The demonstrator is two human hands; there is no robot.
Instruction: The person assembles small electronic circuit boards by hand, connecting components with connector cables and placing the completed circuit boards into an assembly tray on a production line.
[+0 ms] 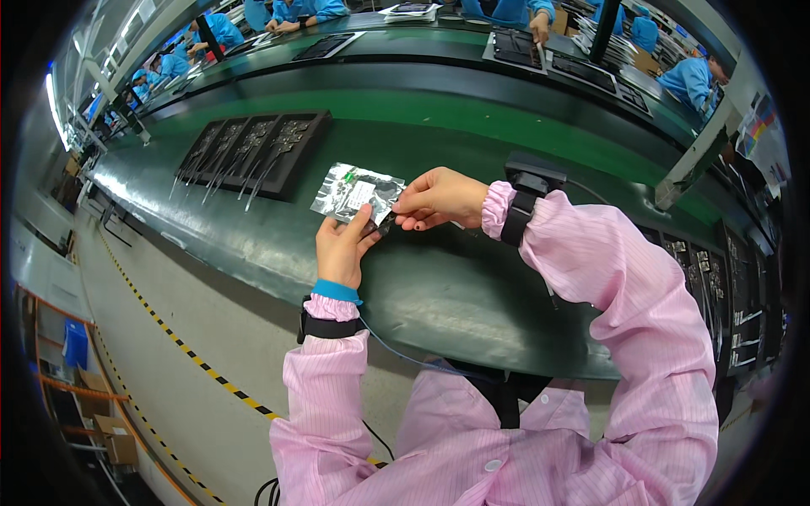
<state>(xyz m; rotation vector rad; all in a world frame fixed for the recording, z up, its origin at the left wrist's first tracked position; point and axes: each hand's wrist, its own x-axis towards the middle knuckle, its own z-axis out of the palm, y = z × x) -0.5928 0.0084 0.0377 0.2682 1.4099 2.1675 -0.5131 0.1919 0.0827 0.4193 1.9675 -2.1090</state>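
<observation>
A silvery antistatic bag (336, 199) with a white label and a green mark is held above the green work table. My left hand (342, 249) grips its near edge, thumb on top by the label and fingers beneath. At the bag's right corner, my right hand (440, 201) pinches with thumb and forefinger. Something small and dark shows between the two hands, too small to name. A blue band circles my left wrist, and black straps sit round both pink cuffs.
A black foam tray (253, 152) with several circuit boards and trailing cables lies at the left. More dark trays (717, 287) with parts stand at the right. Beyond a dark conveyor belt (405, 88), workers in blue handle flat black panels. A metal post (704, 156) rises at the right.
</observation>
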